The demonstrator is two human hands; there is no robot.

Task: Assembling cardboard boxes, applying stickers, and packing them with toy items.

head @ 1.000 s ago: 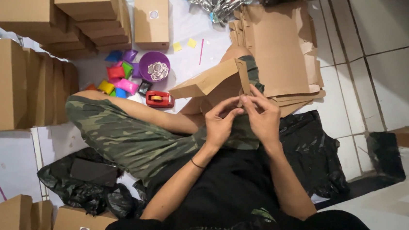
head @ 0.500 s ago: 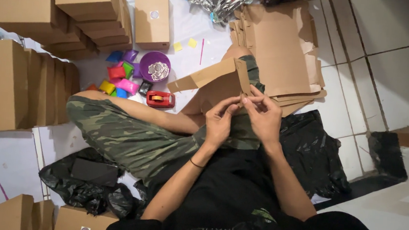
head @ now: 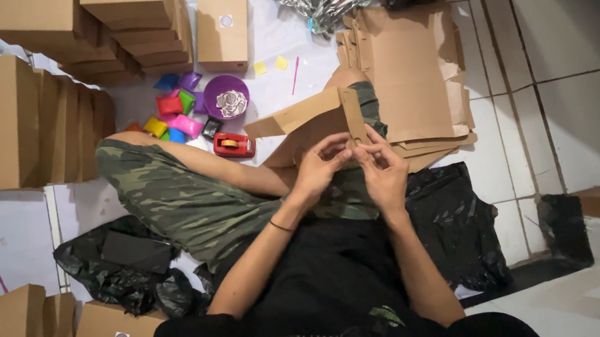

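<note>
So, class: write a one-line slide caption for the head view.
Seated on the floor, left hand and right hand fold a cardboard box beside a stack of flat cardboard.

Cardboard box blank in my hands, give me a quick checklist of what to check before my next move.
1. Both hands on the piece: left hand and right hand both grip the brown cardboard blank at its near edge. Ok.
2. Fold squared up: fingers cover the joint. Cannot tell.
3. Blank supported: it rests above the knee, tilted, one flap sticking out to the left. Ok.
4. Tape within reach: red tape dispenser sits on the floor beside the leg. Ok.
5. More blanks ready: flat cardboard stack lies just beyond the hands. Ok.
6. Stickers at hand: purple bowl holds something round; contents unclear. Cannot tell.
</note>
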